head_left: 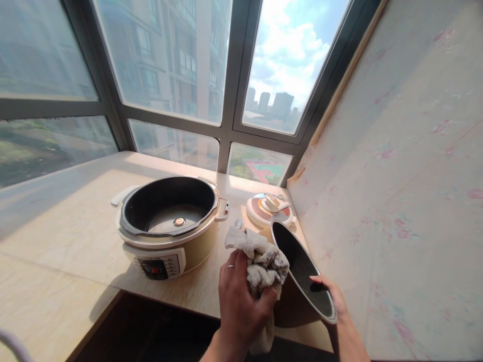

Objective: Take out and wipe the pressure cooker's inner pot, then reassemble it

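My left hand [243, 296], a ring on one finger, is closed around a bunched grey-white towel [266, 264]. The towel rests against the outer side of a dark inner cooking pot [302, 271]. The pot is tilted, its opening facing up and to the right. My right hand [332, 296] grips the pot's rim, thumb inside and the other fingers hidden behind the wall. To the left stands the pressure cooker body [199, 246], open at the top, showing a metal plate with a round centre piece inside.
The cooker's lid [264, 211] lies on the ledge behind the pot. The pale stone-look ledge [68, 221] runs along the windows [162, 60], with a dark recess below its front edge. A flowered wall [415, 201] rises close on the right. A pale curved object shows at lower left.
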A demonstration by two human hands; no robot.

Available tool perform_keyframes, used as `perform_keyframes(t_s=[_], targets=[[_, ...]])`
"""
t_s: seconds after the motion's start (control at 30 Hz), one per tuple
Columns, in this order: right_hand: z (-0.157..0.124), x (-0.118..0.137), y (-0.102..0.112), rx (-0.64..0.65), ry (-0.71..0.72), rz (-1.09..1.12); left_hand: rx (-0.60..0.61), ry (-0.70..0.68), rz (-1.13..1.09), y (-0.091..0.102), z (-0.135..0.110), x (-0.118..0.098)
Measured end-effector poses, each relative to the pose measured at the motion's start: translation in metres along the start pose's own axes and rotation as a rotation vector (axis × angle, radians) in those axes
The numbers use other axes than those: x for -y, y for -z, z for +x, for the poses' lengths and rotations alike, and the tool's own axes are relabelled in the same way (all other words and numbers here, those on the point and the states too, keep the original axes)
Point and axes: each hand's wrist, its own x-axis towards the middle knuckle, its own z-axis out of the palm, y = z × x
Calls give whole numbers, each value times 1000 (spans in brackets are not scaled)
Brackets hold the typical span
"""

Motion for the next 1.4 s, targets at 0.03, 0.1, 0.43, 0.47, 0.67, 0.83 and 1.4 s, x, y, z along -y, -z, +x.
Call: perform_keyframes(t_s=[0.03,0.1,0.43,0.47,0.67,0.83,1.4], targets=[[-2,0,-1,-8,-46,26,3,-1,2,0,0,0],[-5,-1,-3,-24,-93,56,6,-2,8,0,0,0],[-13,-17,-6,-67,-36,149,-48,6,12,-3,-3,12],[-13,-18,-6,-76,-32,153,-49,12,11,-3,-4,13],[-14,-19,-8,-100,-74,181,-110,-39,57,-8,-14,13],[-15,-21,-8,-100,-82,226,-144,-61,79,-11,-19,13],[-9,-36,-3,-54,-29,304,-178,-110,108,-22,-25,8]])
